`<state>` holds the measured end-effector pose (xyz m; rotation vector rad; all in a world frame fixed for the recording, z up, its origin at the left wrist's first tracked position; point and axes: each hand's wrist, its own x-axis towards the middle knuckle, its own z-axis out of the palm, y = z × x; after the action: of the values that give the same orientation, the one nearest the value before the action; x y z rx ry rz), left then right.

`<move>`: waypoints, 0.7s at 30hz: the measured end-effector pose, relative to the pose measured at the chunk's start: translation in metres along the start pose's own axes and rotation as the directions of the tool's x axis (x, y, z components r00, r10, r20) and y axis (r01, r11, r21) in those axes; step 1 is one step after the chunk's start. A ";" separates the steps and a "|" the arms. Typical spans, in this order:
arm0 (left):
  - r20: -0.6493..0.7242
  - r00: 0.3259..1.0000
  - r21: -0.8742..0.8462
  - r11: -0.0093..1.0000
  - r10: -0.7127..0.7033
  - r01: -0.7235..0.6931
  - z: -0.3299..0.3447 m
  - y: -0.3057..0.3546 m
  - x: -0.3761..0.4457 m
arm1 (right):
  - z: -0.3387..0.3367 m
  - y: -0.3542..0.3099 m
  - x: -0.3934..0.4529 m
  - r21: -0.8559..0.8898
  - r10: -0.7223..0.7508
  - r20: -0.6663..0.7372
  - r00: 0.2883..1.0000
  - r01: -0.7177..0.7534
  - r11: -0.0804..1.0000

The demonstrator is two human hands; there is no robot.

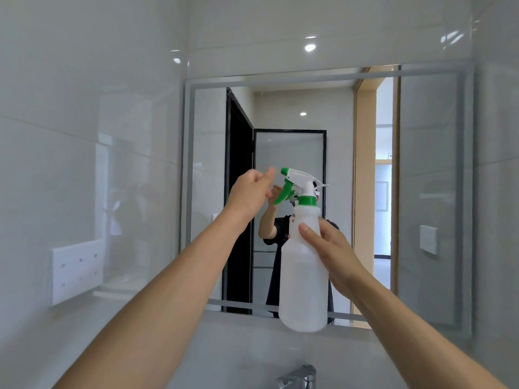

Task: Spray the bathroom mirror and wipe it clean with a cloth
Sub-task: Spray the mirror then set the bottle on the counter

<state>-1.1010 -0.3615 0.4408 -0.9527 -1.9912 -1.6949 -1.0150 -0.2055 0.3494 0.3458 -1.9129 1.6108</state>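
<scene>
One chrome faucet (299, 378) at the bottom edge, nearest. Two bare forearms rise from below toward the wall. Count: one spray bottle (304, 276), one mirror (323, 192), one white wall panel (76, 272) on the left tiles.

Right hand (332, 255): clamped on the translucent bottle body, thumb across its front, fingers wrapped behind; bottle held upright in front of the mirror's lower half. Green trigger (283, 193) and nozzle point left.

Left hand (251, 193): fingers loosely curled, holding nothing, thumb and forefinger tips just beside the nozzle; contact cannot be told.

Mirror, farthest, reflects a dark-framed door and the person's torso.
</scene>
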 end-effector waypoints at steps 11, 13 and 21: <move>0.034 0.999 -0.014 1.000 0.010 -0.010 0.005 0.003 -0.029 | 0.055 -0.022 0.031 -0.435 -0.267 -0.188 0.945 0.164 0.885; 0.054 0.998 -0.062 0.998 0.023 -0.019 -0.006 0.006 -0.027 | 0.061 -0.027 0.036 -0.427 -0.269 -0.188 0.945 0.168 0.888; 0.023 0.999 -0.195 0.980 0.042 -0.037 -0.053 0.017 -0.026 | 0.065 -0.027 0.026 -0.182 -0.169 0.113 0.979 0.187 0.965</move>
<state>-1.0794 -0.4186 0.4476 -1.0779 -1.8351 -1.8910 -1.0390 -0.2695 0.3813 0.5072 -2.0274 1.3025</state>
